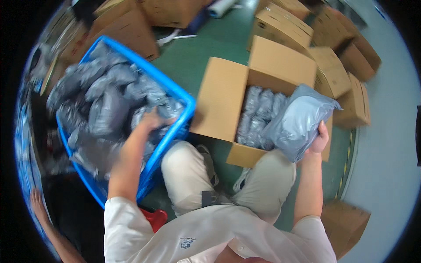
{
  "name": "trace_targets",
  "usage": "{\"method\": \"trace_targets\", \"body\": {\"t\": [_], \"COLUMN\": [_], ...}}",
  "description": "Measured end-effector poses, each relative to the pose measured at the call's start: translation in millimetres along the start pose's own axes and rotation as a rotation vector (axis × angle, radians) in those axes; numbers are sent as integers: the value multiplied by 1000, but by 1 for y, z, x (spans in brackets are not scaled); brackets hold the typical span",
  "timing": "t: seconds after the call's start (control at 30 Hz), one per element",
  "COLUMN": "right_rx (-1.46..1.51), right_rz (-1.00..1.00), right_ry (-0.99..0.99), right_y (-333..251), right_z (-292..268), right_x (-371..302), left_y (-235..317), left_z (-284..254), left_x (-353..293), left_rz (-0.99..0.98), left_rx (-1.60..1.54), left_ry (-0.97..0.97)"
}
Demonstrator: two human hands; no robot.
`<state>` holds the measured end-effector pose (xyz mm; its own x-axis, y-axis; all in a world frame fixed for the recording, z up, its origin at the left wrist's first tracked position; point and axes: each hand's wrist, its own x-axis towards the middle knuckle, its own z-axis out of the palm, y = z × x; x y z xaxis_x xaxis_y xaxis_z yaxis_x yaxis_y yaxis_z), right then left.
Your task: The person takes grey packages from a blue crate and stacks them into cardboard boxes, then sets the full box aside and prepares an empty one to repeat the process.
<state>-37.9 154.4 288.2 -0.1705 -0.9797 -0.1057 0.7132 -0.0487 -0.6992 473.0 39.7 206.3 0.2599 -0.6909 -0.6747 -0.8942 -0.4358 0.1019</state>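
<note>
My right hand (319,139) holds up a plump grey plastic mailer bag (302,118), its fingers wrapped round the right edge. The bag hangs over the right part of an open cardboard box (222,98) and hides some of what lies inside. Rows of similar grey bags (258,109) fill the visible part of the box. To the left, my left hand (153,120) reaches into a blue plastic crate (186,107) heaped with grey bags (109,111). Its fingers are apart and rest among the bags near the crate's right side.
Closed cardboard cartons (283,26) line the right side and back along a grey wall (381,144). More cartons (125,33) stand behind the crate. A red object (155,218) lies near my left side. At the far left shows another person's arm (55,232).
</note>
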Motion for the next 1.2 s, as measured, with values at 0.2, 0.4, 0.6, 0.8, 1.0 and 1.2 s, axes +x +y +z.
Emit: {"method": "trace_targets", "body": {"t": [0.2, 0.4, 0.6, 0.8, 1.0, 1.2], "right_rx": [-3, 83, 24, -392, -1500, -2279], "right_rz": [-222, -250, 16, 150, -44, 118], "right_ry": [397, 621, 550, 344, 420, -113], "right_y": [-91, -79, -41, -19, -30, 33], "right_z": [-121, -175, -164, -122, -143, -204], "right_x": [-68, -101, -57, 34, 108, 86], "left_y": [-55, -155, -91, 220, 396, 453], "left_z": [-9, -68, -82, 18, 171, 267], "left_x": [-4, -101, -170, -151, -57, -13], "left_rz": [352, 349, 759, 765, 904, 856], "left_rx": [-471, -1358, -1422, -1104, -880, -264], "left_ry": [-102, 1, 25, -359, -538, -39]}}
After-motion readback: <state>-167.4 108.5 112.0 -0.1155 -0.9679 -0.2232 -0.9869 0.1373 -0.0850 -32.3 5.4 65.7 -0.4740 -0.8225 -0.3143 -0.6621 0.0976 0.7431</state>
